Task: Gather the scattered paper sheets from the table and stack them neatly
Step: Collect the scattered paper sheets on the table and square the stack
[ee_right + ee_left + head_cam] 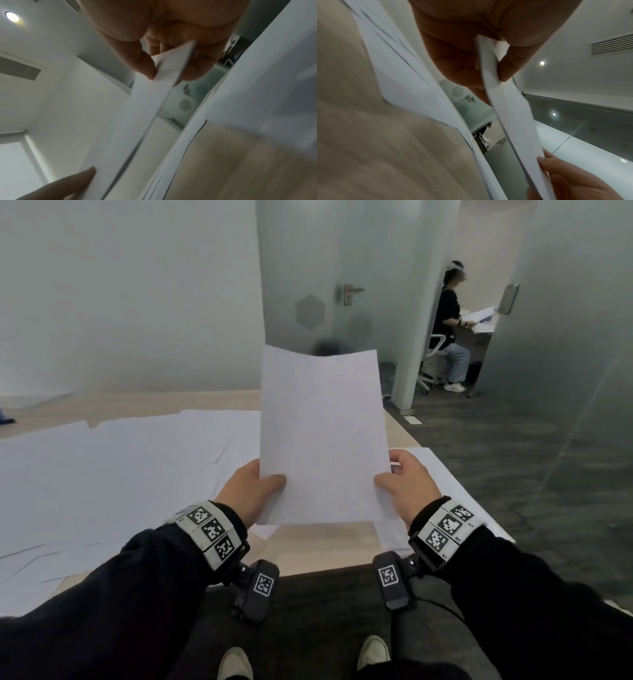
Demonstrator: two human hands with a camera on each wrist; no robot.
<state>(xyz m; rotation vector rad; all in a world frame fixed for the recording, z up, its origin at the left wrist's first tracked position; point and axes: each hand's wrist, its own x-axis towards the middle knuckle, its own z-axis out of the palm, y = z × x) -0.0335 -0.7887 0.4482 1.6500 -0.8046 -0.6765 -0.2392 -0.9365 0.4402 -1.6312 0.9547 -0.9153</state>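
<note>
I hold a thin stack of white paper sheets [323, 436] upright above the near edge of the wooden table [322, 546]. My left hand [253, 487] pinches its lower left edge, thumb in front. My right hand [404, 481] pinches the lower right edge the same way. The left wrist view shows the stack [510, 108] edge-on between thumb and fingers, and the right wrist view shows the stack [137, 115] likewise. Several loose white sheets [113, 470] lie scattered and overlapping across the table to the left, and another sheet [442, 474] lies under my right hand.
The table's right edge runs beside dark grey floor [513, 474]. A frosted glass door [308, 285] stands behind the table. A seated person [448, 330] handles papers in a room at the back right. My shoes [373, 652] show below the table's near edge.
</note>
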